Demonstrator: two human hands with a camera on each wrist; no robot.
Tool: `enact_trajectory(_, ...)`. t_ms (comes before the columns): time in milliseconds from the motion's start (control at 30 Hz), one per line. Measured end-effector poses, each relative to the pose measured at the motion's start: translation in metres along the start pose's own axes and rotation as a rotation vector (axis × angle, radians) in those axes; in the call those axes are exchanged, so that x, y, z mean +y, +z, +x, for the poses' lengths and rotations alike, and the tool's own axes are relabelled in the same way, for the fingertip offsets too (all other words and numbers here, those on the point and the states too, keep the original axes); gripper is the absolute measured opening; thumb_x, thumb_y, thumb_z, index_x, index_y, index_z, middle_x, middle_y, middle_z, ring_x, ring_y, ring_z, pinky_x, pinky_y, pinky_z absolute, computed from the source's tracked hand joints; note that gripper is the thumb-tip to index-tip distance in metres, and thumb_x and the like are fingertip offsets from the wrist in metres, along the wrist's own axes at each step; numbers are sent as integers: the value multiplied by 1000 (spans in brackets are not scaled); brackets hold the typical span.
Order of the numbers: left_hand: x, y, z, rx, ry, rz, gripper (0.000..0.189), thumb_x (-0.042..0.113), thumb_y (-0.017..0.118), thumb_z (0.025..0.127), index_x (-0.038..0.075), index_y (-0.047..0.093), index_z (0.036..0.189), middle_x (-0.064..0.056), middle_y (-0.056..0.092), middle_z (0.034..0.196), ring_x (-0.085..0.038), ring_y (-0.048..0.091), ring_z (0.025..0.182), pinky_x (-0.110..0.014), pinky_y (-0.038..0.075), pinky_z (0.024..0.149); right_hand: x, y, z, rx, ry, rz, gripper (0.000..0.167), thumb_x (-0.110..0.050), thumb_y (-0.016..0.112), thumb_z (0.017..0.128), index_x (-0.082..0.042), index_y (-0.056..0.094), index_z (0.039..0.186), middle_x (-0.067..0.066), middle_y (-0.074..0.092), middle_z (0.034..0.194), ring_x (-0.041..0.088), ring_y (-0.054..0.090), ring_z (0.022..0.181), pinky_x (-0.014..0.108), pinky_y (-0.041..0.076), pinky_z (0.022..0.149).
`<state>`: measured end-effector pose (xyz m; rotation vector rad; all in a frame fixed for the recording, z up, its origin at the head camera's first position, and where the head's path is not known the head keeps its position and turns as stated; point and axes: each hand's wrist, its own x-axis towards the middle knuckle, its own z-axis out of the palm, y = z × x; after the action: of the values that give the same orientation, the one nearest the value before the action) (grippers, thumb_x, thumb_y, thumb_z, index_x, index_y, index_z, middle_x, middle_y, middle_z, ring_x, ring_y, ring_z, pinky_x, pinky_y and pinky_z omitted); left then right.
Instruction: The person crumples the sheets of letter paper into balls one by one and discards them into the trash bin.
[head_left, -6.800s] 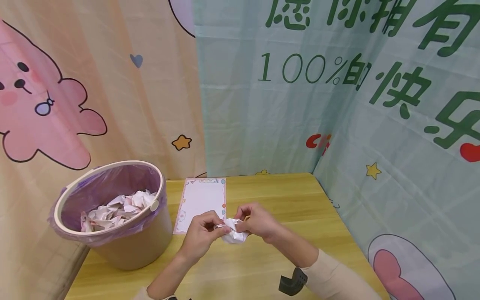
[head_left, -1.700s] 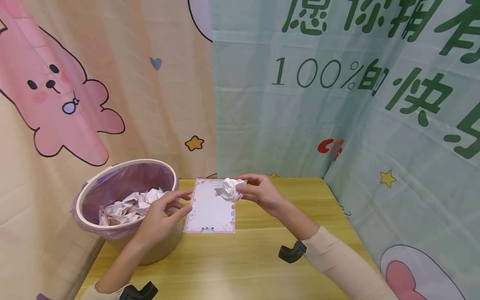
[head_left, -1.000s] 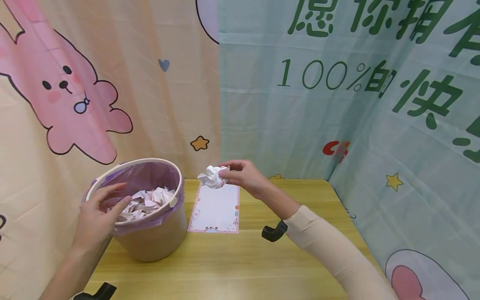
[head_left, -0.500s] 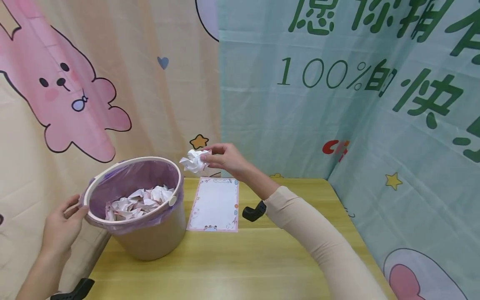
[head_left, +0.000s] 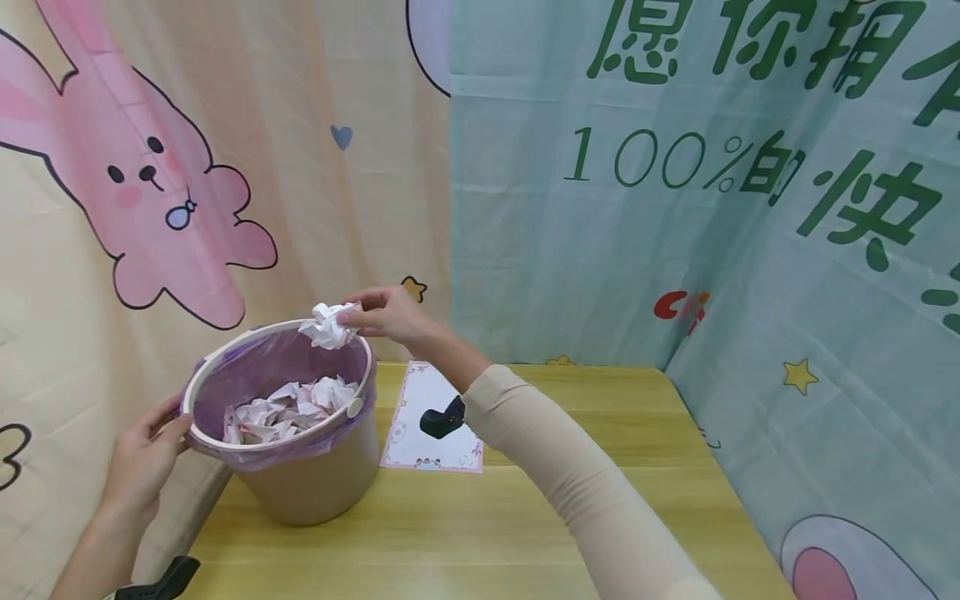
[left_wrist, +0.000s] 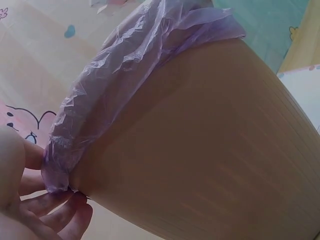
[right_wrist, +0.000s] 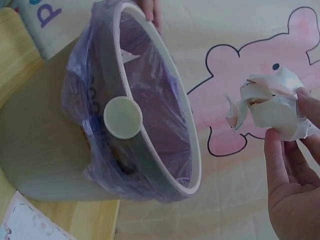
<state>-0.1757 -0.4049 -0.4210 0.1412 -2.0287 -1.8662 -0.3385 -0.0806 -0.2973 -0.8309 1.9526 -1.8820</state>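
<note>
My right hand [head_left: 396,318] pinches a crumpled ball of white paper [head_left: 327,327] between thumb and fingers, at the far rim of a beige waste bin [head_left: 311,492]. In the right wrist view the paper ball [right_wrist: 275,107] shows loose creased flaps, held beyond the bin's mouth. At the bin's left side, my left hand [head_left: 141,458] grips the rim over a purple plastic liner [left_wrist: 95,107]; the left wrist view has the fingers curled there. Several crumpled papers [head_left: 288,410] lie inside the bin.
A sheet of paper with a decorated pink border [head_left: 420,417] lies flat beside the bin, partly covered by my right forearm. The bin stands at the left of a wooden table [head_left: 547,533]. Printed curtains [head_left: 562,267] close off the back and right.
Both hands held the paper ball over the table at first. My left hand then moved to the bin's left rim and took hold, while the right carried the ball leftward to the bin.
</note>
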Motion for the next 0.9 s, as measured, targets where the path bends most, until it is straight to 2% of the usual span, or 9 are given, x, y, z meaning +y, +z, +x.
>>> enact_trajectory(100, 0, 0, 0, 4, 5, 6, 59, 7, 53, 107, -18, 25, 153, 22, 59, 107, 10, 62, 92, -11, 53, 71, 0, 14, 10, -6, -2, -91, 30, -8, 80, 92, 2, 74, 120, 2, 69, 95, 11, 66, 83, 32, 60, 82)
enact_trajectory(233, 1, 0, 0, 14, 2, 13, 60, 8, 53, 107, -18, 25, 153, 22, 57, 107, 11, 61, 92, -11, 53, 71, 0, 29, 21, -3, -33, -218, 31, -14, 82, 91, -1, 75, 119, -1, 71, 95, 10, 65, 82, 27, 59, 76)
enact_trajectory(467, 1, -2, -1, 11, 3, 53, 59, 10, 53, 108, -16, 28, 153, 23, 58, 108, 11, 60, 93, -11, 53, 71, 4, 47, 29, -4, -58, -222, 28, -9, 80, 92, 3, 74, 116, -2, 70, 89, 9, 63, 79, 21, 56, 70)
enact_trajectory(567, 1, -2, -1, 12, 11, 55, 58, 10, 54, 108, -16, 29, 153, 22, 58, 109, 11, 61, 93, -11, 53, 71, 8, 51, 32, 0, -46, -276, 44, -15, 80, 93, -4, 69, 133, 1, 72, 111, 11, 66, 99, 21, 55, 80)
enact_trajectory(700, 0, -1, -1, 15, 9, 24, 59, 10, 54, 107, -16, 28, 154, 20, 58, 110, 10, 61, 94, -12, 53, 72, 10, 52, 35, 1, -27, -342, 66, -24, 80, 94, -18, 52, 153, 6, 57, 146, 22, 57, 130, 27, 51, 97)
enact_trajectory(800, 1, 0, -1, 14, -2, 24, 59, 11, 54, 108, -14, 28, 154, 20, 57, 111, 10, 61, 95, -12, 53, 72, 10, 47, 35, -19, -32, -352, 65, -21, 77, 95, -16, 51, 154, 10, 55, 148, 29, 55, 131, 30, 52, 97)
enact_trajectory(900, 2, -1, -2, 20, -20, 22, 60, 12, 55, 108, -14, 28, 155, 19, 56, 113, 10, 61, 95, -12, 53, 72, 13, 43, 35, -67, -36, -374, 61, -17, 78, 94, -11, 54, 150, 14, 57, 145, 34, 57, 130, 28, 53, 94)
